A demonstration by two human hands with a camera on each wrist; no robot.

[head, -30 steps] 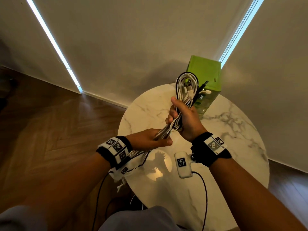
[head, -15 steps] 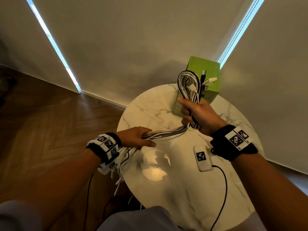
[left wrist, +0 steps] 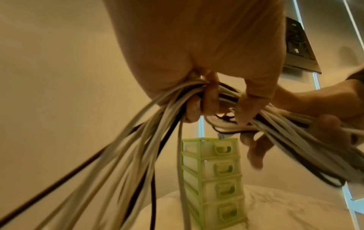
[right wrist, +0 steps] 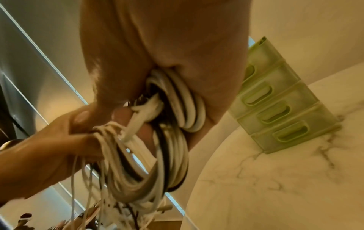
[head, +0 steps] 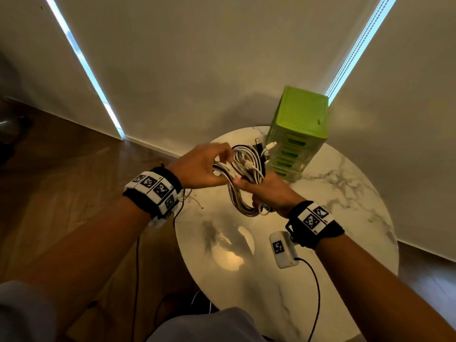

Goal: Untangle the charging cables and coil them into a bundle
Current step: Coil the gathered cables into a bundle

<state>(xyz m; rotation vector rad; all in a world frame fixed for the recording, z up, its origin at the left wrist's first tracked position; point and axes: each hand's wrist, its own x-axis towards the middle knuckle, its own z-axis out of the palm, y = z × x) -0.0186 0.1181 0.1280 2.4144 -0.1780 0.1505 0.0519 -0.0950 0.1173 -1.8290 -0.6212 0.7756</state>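
A bundle of white and black charging cables (head: 246, 169) is held above the round marble table (head: 345, 193). My right hand (head: 261, 191) grips the coiled loops from below, thumb across them; in the right wrist view the coil (right wrist: 173, 147) wraps through its palm (right wrist: 177, 70). My left hand (head: 223, 169) comes in from the left and grips the strands against the coil's upper left. The left wrist view shows its fingers (left wrist: 208, 96) curled round several strands (left wrist: 157, 140). Plug ends (head: 270, 145) stick out at the coil's top. Loose thin ends (head: 195, 199) trail under the left wrist.
A green tower of small drawers (head: 296, 134) stands at the table's far edge, just behind the coil. Beige walls close in behind it. Wooden floor (head: 61, 169) lies to the left. A black lead (head: 315, 292) hangs from the right wrist camera.
My left hand has swung up and right from the table's left edge to the coil, folding the stretched run of cables into it. My right hand has dropped lower with the coil.
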